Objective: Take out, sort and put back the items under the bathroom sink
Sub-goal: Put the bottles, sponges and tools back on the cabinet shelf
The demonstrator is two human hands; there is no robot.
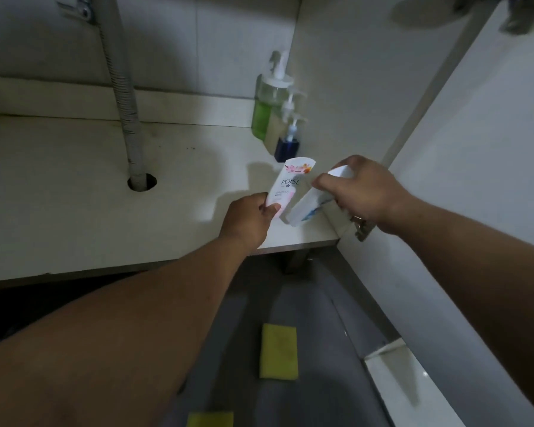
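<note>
A: Cabinet shelf (74, 186), white, runs across the view. Grey drain hose (127, 112) drops through a hole left of centre.

B: Door?

A: Cabinet door (475, 167) stands open on the right, hinge (362, 229) at its lower inner edge, just under the right wrist.

B: Floor below?

A: Grey floor (315, 334). 1 yellow sponge (278, 351) lies flat on it; a 2nd sponge (209, 420) is cut by the bottom edge.

B: Bottles on the shelf?

A: 3 pump bottles in the back right corner, in a tight row against the side wall: green bottle (264, 115) rearmost, pale bottle (275, 131) in the middle, small blue bottle (287, 147) in front.

B: Hands?

A: Left hand (248, 220) pinches the lower end of a pink and white tube (287, 188) printed POISE; the tube tilts up over the shelf's front right part. Right hand (364, 192) has fingers curled round a white tube (305, 211) with blue print, slanting down-left. The 2 tubes sit just beside each other; contact cannot be told.
</note>
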